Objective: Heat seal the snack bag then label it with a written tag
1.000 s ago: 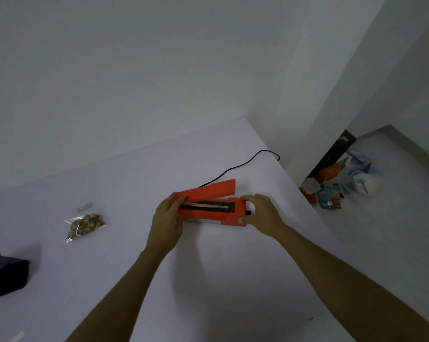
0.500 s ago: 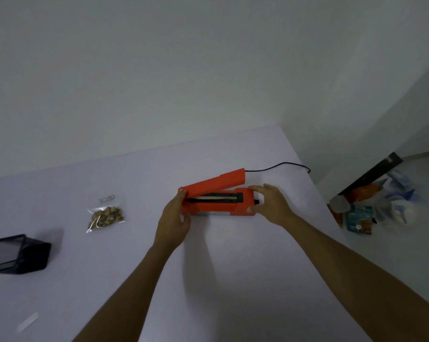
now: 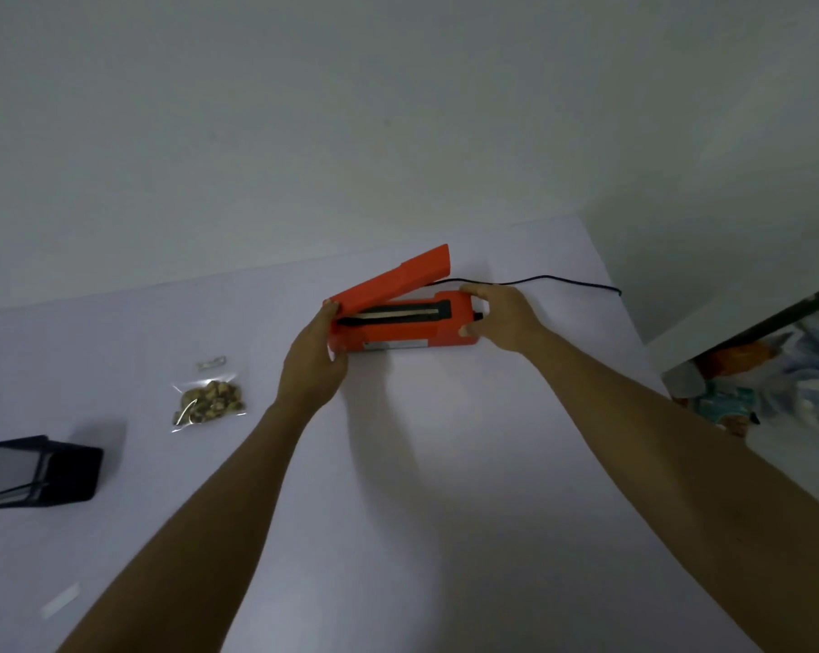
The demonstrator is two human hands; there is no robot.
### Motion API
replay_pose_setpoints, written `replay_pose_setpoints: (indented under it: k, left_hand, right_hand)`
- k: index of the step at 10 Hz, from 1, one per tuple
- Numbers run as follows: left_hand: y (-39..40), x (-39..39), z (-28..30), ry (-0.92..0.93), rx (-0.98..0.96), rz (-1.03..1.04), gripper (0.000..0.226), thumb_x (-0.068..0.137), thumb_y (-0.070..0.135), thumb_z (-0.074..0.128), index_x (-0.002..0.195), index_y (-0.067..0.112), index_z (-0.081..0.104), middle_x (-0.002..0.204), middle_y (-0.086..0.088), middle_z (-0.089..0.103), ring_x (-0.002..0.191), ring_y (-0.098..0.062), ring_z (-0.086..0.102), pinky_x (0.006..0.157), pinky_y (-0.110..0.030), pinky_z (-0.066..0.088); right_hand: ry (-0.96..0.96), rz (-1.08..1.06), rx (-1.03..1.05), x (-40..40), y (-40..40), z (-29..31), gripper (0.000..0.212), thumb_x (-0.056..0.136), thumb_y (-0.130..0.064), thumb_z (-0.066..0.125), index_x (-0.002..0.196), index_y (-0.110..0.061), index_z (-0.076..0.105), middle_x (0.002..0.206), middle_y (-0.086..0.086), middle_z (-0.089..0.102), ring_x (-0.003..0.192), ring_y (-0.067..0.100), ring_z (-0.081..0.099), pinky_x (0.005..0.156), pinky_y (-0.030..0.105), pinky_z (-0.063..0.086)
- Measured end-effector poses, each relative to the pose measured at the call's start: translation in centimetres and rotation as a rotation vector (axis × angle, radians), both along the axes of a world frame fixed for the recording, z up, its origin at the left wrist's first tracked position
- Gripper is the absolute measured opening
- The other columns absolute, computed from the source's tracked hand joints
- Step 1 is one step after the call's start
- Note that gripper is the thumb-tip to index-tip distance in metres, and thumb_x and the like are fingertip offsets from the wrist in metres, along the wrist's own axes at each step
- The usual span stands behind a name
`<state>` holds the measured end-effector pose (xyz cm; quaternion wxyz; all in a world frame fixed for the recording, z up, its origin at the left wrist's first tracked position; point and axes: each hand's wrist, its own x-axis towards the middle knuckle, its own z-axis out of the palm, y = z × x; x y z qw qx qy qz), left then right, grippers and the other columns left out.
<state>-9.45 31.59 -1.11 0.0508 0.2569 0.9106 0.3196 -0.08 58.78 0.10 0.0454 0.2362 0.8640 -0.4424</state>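
Observation:
An orange heat sealer [image 3: 400,325] lies on the white table [image 3: 445,464] with its lid arm raised at an angle and the dark sealing strip showing. My left hand [image 3: 312,360] grips its left end. My right hand [image 3: 502,318] grips its right end by the black knob. A clear snack bag [image 3: 208,400] holding brownish pieces lies flat to the left, apart from both hands. A small white tag [image 3: 60,600] rests near the table's front left.
A black cord [image 3: 539,279] runs from the sealer to the table's right edge. A small clip-like piece [image 3: 211,363] lies just behind the bag. A black mesh holder [image 3: 35,473] lies at the far left. Clutter [image 3: 751,384] sits on the floor at right.
The view has swung right to left, so the sealer and bag sit further right in frame. The lid arm now stands at a steeper angle. Both hands stay on the sealer's ends.

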Motion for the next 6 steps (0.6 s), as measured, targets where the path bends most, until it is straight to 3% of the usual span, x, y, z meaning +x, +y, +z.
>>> replay_pose_setpoints:
  k: [2,4,5,6]
  left_hand:
    - [0.1,0.1,-0.2,-0.021,0.004,0.008,0.064,0.086,0.005,0.055,0.145,0.013,0.031,0.145,-0.011,0.044,0.13,-0.03,0.046,0.105,-0.041,0.042]
    - [-0.1,0.4,0.8,-0.019,-0.047,-0.022,0.062,0.088,0.006,0.053,0.146,0.01,0.03,0.144,-0.013,0.044,0.129,-0.032,0.046,0.104,-0.039,0.04]
    - [-0.9,0.9,1.8,-0.051,-0.076,-0.034,0.065,0.089,0.009,0.053,0.148,0.013,0.026,0.145,-0.011,0.043,0.13,-0.03,0.044,0.105,-0.039,0.04]
    - [-2.4,2.2,2.0,-0.079,-0.08,-0.044,0.066,0.089,0.011,0.053,0.148,0.016,0.024,0.15,-0.007,0.037,0.136,-0.026,0.038,0.11,-0.037,0.035]
  right_hand:
    - [-0.005,-0.007,-0.009,-0.4,0.2,-0.5,0.081,0.061,-0.002,0.086,0.135,-0.011,0.053,0.136,0.007,0.057,0.127,0.021,0.051,0.098,0.021,0.036]
    - [-0.018,-0.057,0.039,0.4,-1.6,0.1,0.089,0.072,-0.005,0.08,0.146,-0.01,0.033,0.143,0.013,0.048,0.129,0.027,0.047,0.104,0.031,0.038]
    - [0.052,-0.108,0.087,1.9,-3.9,1.8,0.075,0.077,-0.004,0.076,0.141,-0.007,0.038,0.135,0.016,0.054,0.122,0.031,0.053,0.097,0.032,0.042]
    - [0.117,-0.225,0.227,4.2,-6.8,1.1,0.063,0.081,-0.011,0.073,0.137,-0.008,0.043,0.132,0.015,0.055,0.124,0.032,0.048,0.102,0.039,0.042]
